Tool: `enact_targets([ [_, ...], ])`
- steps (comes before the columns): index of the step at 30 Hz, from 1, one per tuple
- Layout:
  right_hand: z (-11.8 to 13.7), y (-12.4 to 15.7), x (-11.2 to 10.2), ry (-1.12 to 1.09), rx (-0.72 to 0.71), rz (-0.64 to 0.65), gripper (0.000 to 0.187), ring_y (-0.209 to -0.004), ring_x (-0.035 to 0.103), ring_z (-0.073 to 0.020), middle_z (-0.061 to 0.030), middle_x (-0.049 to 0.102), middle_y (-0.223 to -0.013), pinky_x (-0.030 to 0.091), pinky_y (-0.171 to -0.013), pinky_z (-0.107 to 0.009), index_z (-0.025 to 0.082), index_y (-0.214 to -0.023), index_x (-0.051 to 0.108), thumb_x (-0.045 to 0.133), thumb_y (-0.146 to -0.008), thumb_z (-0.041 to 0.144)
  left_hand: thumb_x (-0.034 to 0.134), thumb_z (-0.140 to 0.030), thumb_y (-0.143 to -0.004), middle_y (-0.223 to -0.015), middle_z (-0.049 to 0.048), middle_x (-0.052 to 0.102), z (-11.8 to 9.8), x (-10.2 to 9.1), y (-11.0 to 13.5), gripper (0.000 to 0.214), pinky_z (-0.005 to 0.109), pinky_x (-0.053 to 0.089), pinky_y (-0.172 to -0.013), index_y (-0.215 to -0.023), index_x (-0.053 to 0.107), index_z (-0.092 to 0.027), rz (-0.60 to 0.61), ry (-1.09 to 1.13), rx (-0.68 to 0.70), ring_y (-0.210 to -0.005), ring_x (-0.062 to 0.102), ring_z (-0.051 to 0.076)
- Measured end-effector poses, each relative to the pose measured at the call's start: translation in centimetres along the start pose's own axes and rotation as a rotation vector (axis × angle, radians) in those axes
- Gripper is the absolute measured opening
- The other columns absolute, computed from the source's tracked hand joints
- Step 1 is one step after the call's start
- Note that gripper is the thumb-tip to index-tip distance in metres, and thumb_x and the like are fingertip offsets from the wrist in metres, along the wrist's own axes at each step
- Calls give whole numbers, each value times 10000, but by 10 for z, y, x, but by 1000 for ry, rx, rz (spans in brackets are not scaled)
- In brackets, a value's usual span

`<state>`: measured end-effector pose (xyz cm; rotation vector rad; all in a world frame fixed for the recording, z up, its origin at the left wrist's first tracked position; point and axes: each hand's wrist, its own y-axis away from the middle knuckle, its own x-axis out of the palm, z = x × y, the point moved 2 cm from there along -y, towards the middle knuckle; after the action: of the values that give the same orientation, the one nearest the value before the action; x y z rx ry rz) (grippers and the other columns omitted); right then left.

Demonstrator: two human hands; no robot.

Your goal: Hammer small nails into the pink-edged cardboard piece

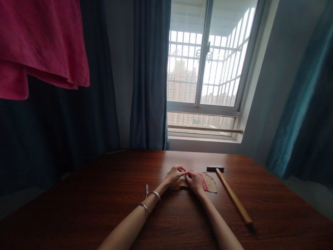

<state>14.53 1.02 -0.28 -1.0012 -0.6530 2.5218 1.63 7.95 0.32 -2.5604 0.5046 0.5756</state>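
My left hand (176, 174) and my right hand (194, 181) meet over a flat tan piece with pink stitching (209, 182) that lies on the wooden table (104, 194). The fingers of both hands are curled and pinched together at the piece's upper left edge. What they pinch is too small to make out. Two silver bangles (151, 200) sit on my left forearm.
A hammer with a long wooden handle (232, 196) lies right of the piece, its dark head (215, 168) toward the window. A small metal tool (147, 190) lies left of my left wrist. Dark curtains, a barred window and a hanging red cloth (39, 45) stand beyond the table.
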Motion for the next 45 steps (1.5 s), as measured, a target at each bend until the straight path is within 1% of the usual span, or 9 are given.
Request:
enact_targets([
  [5, 0, 0, 2, 1, 0, 8, 179, -776, 598, -191, -42, 658, -802, 447, -748, -285, 217, -731, 689, 511, -744, 214, 659, -386, -663, -812, 60, 683, 1, 1, 1, 277, 248, 468, -695, -786, 688, -139, -20, -7, -21, -764, 617, 168],
  [9, -2, 1, -9, 17, -1, 17, 250, -832, 596, -202, -58, 662, -872, 447, -770, -290, 207, -906, 675, 499, -732, 179, 635, -336, -675, -785, 60, 685, 0, 1, 2, 241, 248, 459, -675, -794, 695, -136, -14, 23, -14, -752, 616, 171],
  [12, -5, 0, -37, 105, 7, 9, 304, -934, 572, -226, -87, 645, -981, 421, -835, -312, 194, -992, 648, 483, -737, 176, 630, -305, -670, -776, 61, 684, -1, 0, 3, 225, 240, 450, -656, -795, 696, -130, -13, 22, -26, -740, 612, 166],
  [16, -18, 4, -90, 508, 111, -20, 337, -979, 545, -279, -129, 610, -1041, 401, -842, -375, 188, -1069, 608, 439, -778, 216, 630, -297, -669, -777, 60, 681, 1, 0, 3, 217, 230, 443, -645, -790, 695, -129, -14, 7, -34, -728, 606, 159],
  [23, -59, 46, -153, 850, 568, 48, 641, -928, 574, -397, -268, 537, -1052, 432, -678, -439, 99, -1360, 291, 415, -806, 398, 631, -298, -669, -783, 55, 676, 9, 2, 2, 200, 230, 437, -655, -772, 692, -138, -28, -15, -3, -730, 597, 155],
  [27, -65, 60, -157, 814, 660, 148, 721, -948, 583, -386, -282, 506, -1099, 431, -694, -447, 94, -1393, 193, 364, -817, 493, 631, -308, -668, -774, 52, 672, 11, 3, 1, 214, 228, 429, -634, -776, 691, -133, -33, -14, -3, -708, 591, 151],
  [33, -59, 60, -152, 829, 703, 272, 705, -1049, 529, -405, -275, 451, -1203, 414, -754, -475, 135, -1389, 230, 336, -818, 535, 624, -298, -663, -719, 46, 660, 10, 4, 1, 210, 226, 410, -606, -757, 686, -121, -32, -11, -11, -670, 574, 148],
  [39, -60, 58, -157, 732, 627, 396, 431, -981, 593, -322, -212, 579, -1069, 425, -766, -401, 158, -1137, 516, 356, -843, 429, 623, -300, -663, -734, 45, 662, 11, 4, 1, 203, 225, 413, -620, -755, 684, -129, -32, -19, -19, -690, 577, 150],
  [45, -68, 51, -151, 614, 595, 354, 301, -960, 604, -275, -160, 630, -1022, 430, -750, -351, 178, -968, 561, 361, -831, 357, 622, -296, -664, -740, 47, 663, 14, 5, 1, 204, 224, 412, -619, -758, 684, -126, -33, -26, -3, -693, 579, 148],
])
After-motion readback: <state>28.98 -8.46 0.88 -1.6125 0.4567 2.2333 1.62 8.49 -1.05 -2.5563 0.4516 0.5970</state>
